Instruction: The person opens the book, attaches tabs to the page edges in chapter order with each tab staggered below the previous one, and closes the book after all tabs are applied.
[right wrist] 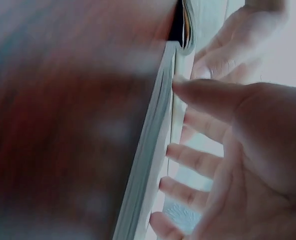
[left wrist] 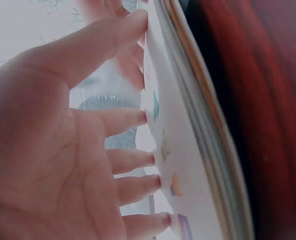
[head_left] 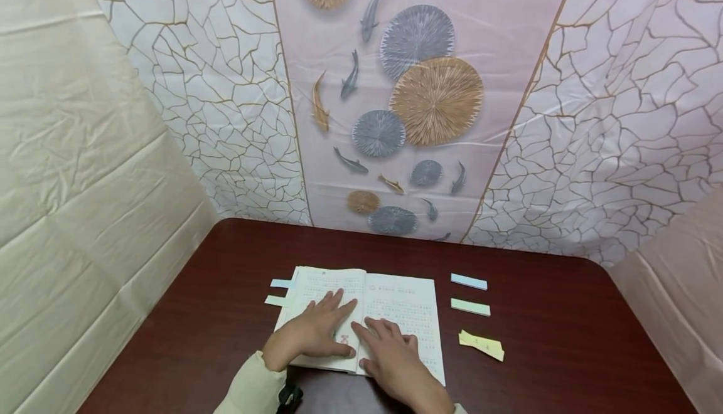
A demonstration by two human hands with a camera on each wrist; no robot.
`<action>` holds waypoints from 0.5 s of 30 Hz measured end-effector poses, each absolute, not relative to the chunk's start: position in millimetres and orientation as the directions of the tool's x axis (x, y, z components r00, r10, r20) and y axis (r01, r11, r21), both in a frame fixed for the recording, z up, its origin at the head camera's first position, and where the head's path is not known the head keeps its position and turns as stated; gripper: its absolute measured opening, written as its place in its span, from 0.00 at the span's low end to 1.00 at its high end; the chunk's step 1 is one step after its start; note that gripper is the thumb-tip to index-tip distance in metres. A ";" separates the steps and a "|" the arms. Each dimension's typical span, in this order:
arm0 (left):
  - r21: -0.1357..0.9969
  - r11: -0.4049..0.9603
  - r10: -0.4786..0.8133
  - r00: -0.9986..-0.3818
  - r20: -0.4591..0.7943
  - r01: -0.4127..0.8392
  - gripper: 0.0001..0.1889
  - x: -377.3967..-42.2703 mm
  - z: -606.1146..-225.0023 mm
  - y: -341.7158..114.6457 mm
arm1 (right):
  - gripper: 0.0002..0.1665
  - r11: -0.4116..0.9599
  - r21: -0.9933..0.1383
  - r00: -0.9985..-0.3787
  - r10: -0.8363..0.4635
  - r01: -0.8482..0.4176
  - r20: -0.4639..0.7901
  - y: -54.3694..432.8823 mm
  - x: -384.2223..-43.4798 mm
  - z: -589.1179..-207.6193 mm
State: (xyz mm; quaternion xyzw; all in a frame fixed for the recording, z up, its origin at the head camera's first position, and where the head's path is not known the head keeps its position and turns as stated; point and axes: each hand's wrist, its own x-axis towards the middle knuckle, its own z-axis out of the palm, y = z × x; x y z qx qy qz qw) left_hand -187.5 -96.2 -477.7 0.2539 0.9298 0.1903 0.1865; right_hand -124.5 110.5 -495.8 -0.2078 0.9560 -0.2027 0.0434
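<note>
An open book (head_left: 403, 295) with printed pages lies flat on the table. Spread across its left page, my left hand (head_left: 319, 331) touches the paper with its fingertips and thumb. My right hand (head_left: 391, 357) rests its fingertips on the right page close to the spine, the fingers slightly bent. The left wrist view shows the left fingertips (left wrist: 145, 117) against a page with small coloured pictures. In the right wrist view, the right thumb (right wrist: 208, 95) meets the book near the spine. A blue sticky tab (head_left: 281, 283) and a green sticky tab (head_left: 277, 301) stick out from the book's left edge.
Right of the book, a blue strip (head_left: 469, 281), a green strip (head_left: 471, 307) and several overlapping yellow strips (head_left: 481, 344) lie on the dark red table (head_left: 559, 339). A patterned curtain (head_left: 339, 169) hangs behind the table, with pale cloth (head_left: 96, 213) along the left side.
</note>
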 end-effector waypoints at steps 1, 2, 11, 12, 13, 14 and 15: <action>0.452 0.798 0.543 -0.801 -0.253 0.398 0.51 -188.0 -476.8 -96.0 | 0.38 0.822 -0.422 -0.906 -0.423 -0.383 -0.002 112.3 -124.6 -495.1; 0.457 0.798 0.540 -0.802 -0.254 0.393 0.51 -188.3 -476.2 -95.8 | 0.38 0.812 -0.441 -0.902 -0.431 -0.384 -0.008 114.5 -124.7 -494.1; 0.474 0.806 0.506 -0.829 -0.239 0.356 0.52 -186.7 -472.9 -89.2 | 0.38 0.850 -0.479 -0.969 -0.247 -0.219 0.004 148.3 -133.3 -477.4; 0.473 0.809 0.500 -0.832 -0.241 0.350 0.52 -187.2 -472.9 -88.3 | 0.39 0.883 -0.439 -0.981 -0.193 -0.166 -0.017 153.0 -136.0 -476.7; 0.473 0.811 0.494 -0.835 -0.242 0.343 0.51 -187.5 -473.1 -87.5 | 0.42 0.908 -0.402 -0.989 -0.144 -0.116 -0.039 157.7 -138.9 -476.5; 0.471 0.815 0.489 -0.837 -0.244 0.339 0.51 -187.9 -473.4 -86.7 | 0.45 0.927 -0.368 -0.993 -0.100 -0.069 -0.067 162.1 -141.5 -476.4; 0.469 0.817 0.485 -0.839 -0.246 0.335 0.51 -188.4 -473.9 -86.1 | 0.48 0.939 -0.343 -0.994 -0.067 -0.032 -0.090 166.3 -143.6 -476.7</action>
